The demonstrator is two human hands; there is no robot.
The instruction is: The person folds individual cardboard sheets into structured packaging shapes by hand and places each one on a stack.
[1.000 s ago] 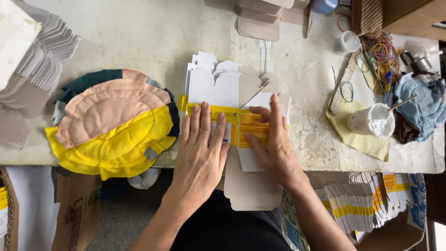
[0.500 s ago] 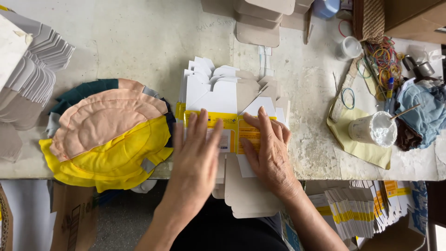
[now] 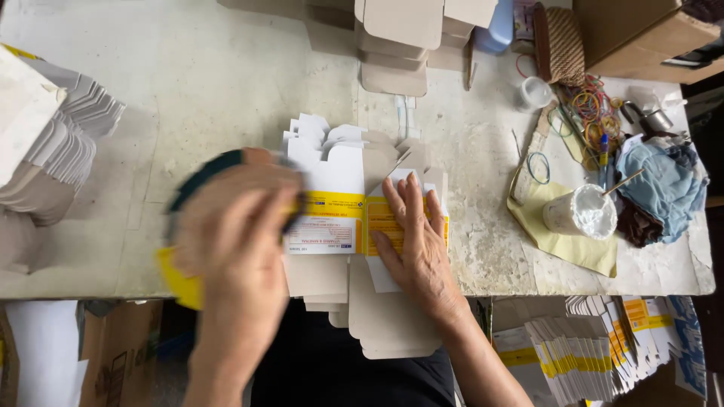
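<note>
A fanned stack of flat carton blanks (image 3: 332,203), white and grey with a yellow band, lies at the table's near edge. My right hand (image 3: 411,241) rests flat on the right part of the stack, fingers spread, pressing it down. My left hand (image 3: 234,249) is blurred by motion and sits left of the stack, above a pile of round fabric pads (image 3: 177,283). It hides most of the pile. Only a yellow edge and a teal rim show. I see nothing held in either hand.
More flat blanks (image 3: 60,136) are piled at the far left, and folded grey boxes (image 3: 400,38) stand at the back. On the right are a white cup with a stick (image 3: 579,212) on a yellow cloth (image 3: 573,256), rubber bands (image 3: 592,105) and a blue rag (image 3: 656,185). Below the table stand printed cartons (image 3: 596,347).
My left hand has left the carton stack and swept left over the fabric pads. My right hand stays flat on the stack. The view has shifted slightly.
</note>
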